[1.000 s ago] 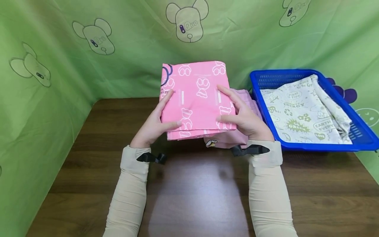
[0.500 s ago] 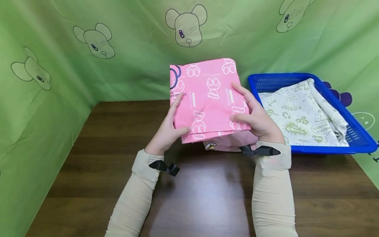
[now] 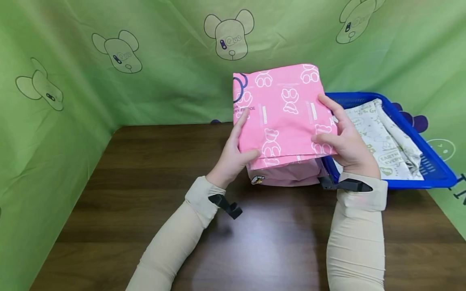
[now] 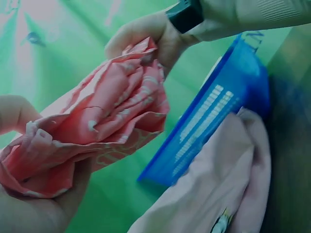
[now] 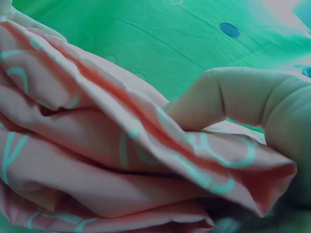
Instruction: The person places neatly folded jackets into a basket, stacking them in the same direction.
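Holding the folded pink cloth (image 3: pixel 284 117) well calls for even pinches: the left hand (image 3: pixel 232 157) grips its 8 o'clock side, the right hand (image 3: pixel 347 141) its 4 o'clock side, thumbs on top. It is up in the air, a paler cloth (image 3: pixel 287 176) at 6 o'clock, the blue basket (image 3: pixel 415 184) toward 4. Layers gape — firm, level pressure should stop slipping.

Green curtain (image 3: pixel 171 93) with bear outlines, wooden table (image 3: pixel 145 182), blue basket (image 3: pixel 418 184) holding white printed cloth (image 3: pixel 384 133)
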Action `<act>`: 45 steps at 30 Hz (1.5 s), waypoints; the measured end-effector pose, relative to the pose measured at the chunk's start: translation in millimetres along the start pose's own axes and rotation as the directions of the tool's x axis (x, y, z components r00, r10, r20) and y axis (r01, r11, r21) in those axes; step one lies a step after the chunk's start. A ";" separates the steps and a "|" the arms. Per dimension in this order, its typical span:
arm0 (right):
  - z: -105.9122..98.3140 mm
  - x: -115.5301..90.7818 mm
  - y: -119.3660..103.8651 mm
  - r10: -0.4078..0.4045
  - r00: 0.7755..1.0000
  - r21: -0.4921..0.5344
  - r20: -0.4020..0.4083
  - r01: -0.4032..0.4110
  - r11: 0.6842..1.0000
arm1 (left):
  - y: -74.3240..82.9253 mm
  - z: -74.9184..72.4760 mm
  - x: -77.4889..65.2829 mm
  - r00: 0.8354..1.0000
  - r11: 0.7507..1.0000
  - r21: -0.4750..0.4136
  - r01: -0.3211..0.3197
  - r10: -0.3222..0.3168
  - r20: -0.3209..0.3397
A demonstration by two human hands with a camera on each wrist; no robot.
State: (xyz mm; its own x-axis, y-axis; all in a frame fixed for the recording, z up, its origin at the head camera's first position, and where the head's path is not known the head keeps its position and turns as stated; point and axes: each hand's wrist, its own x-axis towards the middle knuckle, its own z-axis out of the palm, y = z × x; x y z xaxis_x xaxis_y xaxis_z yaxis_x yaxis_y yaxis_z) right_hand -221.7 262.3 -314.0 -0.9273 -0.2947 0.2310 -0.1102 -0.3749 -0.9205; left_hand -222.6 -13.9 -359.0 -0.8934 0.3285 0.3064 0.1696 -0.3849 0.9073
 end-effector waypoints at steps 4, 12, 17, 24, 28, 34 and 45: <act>-14.0 -5.3 -7.9 -0.024 1.000 0.044 -0.012 0.024 0.999 | -4.3 15.5 7.6 1.000 1.000 0.024 -0.007 0.007 0.013; -45.8 -18.0 -22.7 -0.006 0.997 0.093 -0.082 0.013 0.996 | -18.5 46.4 20.1 0.999 0.989 0.146 -0.036 0.041 -0.034; -69.8 -29.1 -32.7 0.010 0.993 0.140 -0.121 0.007 0.990 | -28.2 68.8 28.4 1.000 0.992 0.126 -0.007 0.008 -0.008; -99.5 -48.0 -41.1 -0.009 0.983 0.165 -0.184 0.040 0.985 | -38.9 95.8 34.1 0.995 0.998 0.019 0.056 -0.057 0.085; -114.7 -57.7 -45.5 -0.015 0.971 0.202 -0.239 0.065 0.977 | -41.9 107.5 38.1 0.986 0.996 0.038 0.086 -0.090 0.137; -135.1 -72.9 -55.1 -0.024 0.958 0.257 -0.286 0.101 0.961 | -48.4 128.6 43.7 0.950 0.964 -0.067 0.259 -0.242 0.195; -166.0 -86.4 -67.0 0.016 0.948 0.156 -0.318 0.035 0.987 | -65.7 156.6 51.1 0.950 0.960 0.062 0.272 -0.278 0.141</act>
State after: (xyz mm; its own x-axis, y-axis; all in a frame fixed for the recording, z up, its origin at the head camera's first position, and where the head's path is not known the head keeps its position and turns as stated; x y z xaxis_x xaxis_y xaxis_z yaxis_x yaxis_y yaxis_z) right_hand -193.6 458.8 -324.7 -0.9946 -0.0056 0.1035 -0.0857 -0.5176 -0.8513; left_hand -214.3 163.2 -357.8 -0.8374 0.5408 0.0793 -0.0545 -0.2270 0.9724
